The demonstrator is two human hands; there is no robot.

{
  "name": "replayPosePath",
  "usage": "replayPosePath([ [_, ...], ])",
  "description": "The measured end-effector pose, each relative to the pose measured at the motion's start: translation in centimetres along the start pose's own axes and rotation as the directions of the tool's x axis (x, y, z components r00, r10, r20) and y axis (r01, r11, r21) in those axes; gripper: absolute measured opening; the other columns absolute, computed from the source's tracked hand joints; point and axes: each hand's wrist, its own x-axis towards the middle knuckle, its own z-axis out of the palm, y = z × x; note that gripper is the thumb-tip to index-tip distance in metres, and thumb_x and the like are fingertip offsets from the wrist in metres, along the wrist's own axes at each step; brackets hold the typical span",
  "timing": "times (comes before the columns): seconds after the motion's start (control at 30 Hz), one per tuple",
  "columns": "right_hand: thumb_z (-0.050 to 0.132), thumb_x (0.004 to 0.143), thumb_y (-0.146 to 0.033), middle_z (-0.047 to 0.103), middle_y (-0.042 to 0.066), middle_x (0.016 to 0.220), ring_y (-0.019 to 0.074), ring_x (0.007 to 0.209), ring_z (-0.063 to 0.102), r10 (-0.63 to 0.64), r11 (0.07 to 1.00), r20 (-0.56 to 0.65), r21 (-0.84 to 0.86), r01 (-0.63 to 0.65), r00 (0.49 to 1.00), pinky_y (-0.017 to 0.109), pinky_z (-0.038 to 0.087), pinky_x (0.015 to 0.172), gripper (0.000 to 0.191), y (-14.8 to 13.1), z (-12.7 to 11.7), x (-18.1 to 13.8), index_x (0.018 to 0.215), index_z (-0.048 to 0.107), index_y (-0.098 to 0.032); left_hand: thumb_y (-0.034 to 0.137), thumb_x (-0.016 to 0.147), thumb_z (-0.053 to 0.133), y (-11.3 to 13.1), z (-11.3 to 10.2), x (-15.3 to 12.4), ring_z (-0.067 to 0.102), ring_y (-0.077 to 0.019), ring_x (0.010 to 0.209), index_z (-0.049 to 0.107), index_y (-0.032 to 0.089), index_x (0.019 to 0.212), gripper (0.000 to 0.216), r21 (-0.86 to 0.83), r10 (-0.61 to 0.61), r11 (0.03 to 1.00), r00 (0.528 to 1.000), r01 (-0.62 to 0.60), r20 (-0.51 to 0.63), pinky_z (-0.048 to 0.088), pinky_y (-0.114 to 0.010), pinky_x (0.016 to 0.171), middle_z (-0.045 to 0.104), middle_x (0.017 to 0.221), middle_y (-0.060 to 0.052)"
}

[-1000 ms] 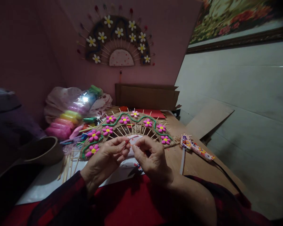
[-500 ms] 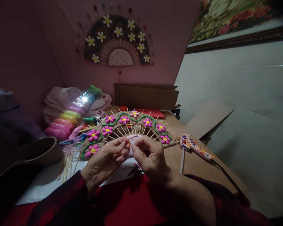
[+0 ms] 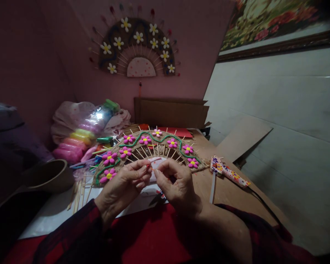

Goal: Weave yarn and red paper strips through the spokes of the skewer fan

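My left hand (image 3: pixel 125 185) and my right hand (image 3: pixel 173 181) meet fingertip to fingertip in front of me. Both are pinched on a tiny red piece (image 3: pixel 149 167) held between them; I cannot make out what it is. Just behind my hands lies a fan-shaped woven craft (image 3: pixel 148 150) with wooden sticks, pink flowers and a green wavy cord. A flower-patterned glue gun (image 3: pixel 228 171) lies on the table to the right of my right hand.
A stack of coloured clay packs in plastic (image 3: pixel 82 135) sits at the left, with a brown bowl (image 3: pixel 51 176) and loose wooden sticks (image 3: pixel 78 190) nearer me. A cardboard box (image 3: pixel 172 112) stands behind. A finished fan decoration (image 3: pixel 137 47) hangs on the pink wall.
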Motion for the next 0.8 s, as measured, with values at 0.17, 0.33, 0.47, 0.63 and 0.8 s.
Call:
replayPosePath([
  [0.17, 0.052, 0.079, -0.02, 0.042, -0.006, 0.049, 0.0072, 0.043, 0.037, -0.009, 1.0, 0.005, -0.027, 0.009, 1.0, 0.021, 0.031, 0.043, 0.013, 0.18, 0.03, 0.02, 0.066, 0.049, -0.019, 0.007, 0.063, 0.075, -0.17, -0.16, 0.01, 0.048, -0.0043, 0.052, 0.068, 0.008, 0.08, 0.019, 0.032, 0.025, 0.999, 0.999, -0.026, 0.021, 0.038, -0.013, 0.047, 0.059, 0.067, -0.002],
  [0.33, 0.051, 0.079, -0.019, 0.044, -0.005, 0.05, 0.0077, 0.044, 0.039, -0.016, 0.999, 0.005, -0.037, 0.017, 1.0, 0.021, 0.033, 0.044, 0.012, 0.25, 0.03, 0.04, 0.067, 0.05, -0.019, 0.009, 0.065, 0.074, -0.27, -0.32, 0.02, 0.044, -0.0034, 0.049, 0.068, 0.009, 0.081, 0.017, 0.068, 0.043, 0.997, 0.998, -0.046, 0.049, 0.036, -0.013, 0.047, 0.055, 0.061, 0.0],
  [0.47, 0.052, 0.078, -0.019, 0.047, -0.003, 0.053, 0.0088, 0.048, 0.042, -0.035, 0.998, -0.006, -0.058, 0.034, 0.999, 0.021, 0.034, 0.045, 0.012, 0.26, 0.05, 0.06, 0.066, 0.05, -0.019, 0.011, 0.065, 0.075, -0.21, -0.2, -0.04, 0.044, -0.0034, 0.05, 0.068, 0.01, 0.081, 0.017, 0.1, 0.059, 0.993, 0.997, -0.063, 0.049, 0.035, -0.013, 0.047, 0.055, 0.062, 0.001],
  [0.63, 0.052, 0.078, -0.017, 0.049, -0.003, 0.055, 0.0092, 0.049, 0.043, -0.042, 0.997, -0.01, -0.068, 0.041, 0.999, 0.021, 0.034, 0.045, 0.011, 0.3, 0.08, 0.07, 0.066, 0.051, -0.019, 0.012, 0.066, 0.075, -0.17, -0.1, -0.16, 0.053, -0.0076, 0.063, 0.068, 0.011, 0.081, 0.016, 0.149, 0.073, 0.986, 0.997, -0.075, 0.021, 0.042, -0.016, 0.059, 0.061, 0.073, -0.003],
  [0.8, 0.052, 0.078, -0.017, 0.047, -0.004, 0.052, 0.0085, 0.046, 0.041, -0.04, 0.997, -0.012, -0.061, 0.039, 0.999, 0.021, 0.033, 0.044, 0.012, 0.41, 0.14, -0.01, 0.067, 0.051, -0.019, 0.012, 0.069, 0.072, -0.23, -0.2, -0.17, 0.057, -0.0103, 0.069, 0.069, 0.012, 0.083, 0.014, 0.171, 0.086, 0.981, 0.996, -0.089, 0.029, 0.044, -0.019, 0.065, 0.063, 0.075, -0.003],
])
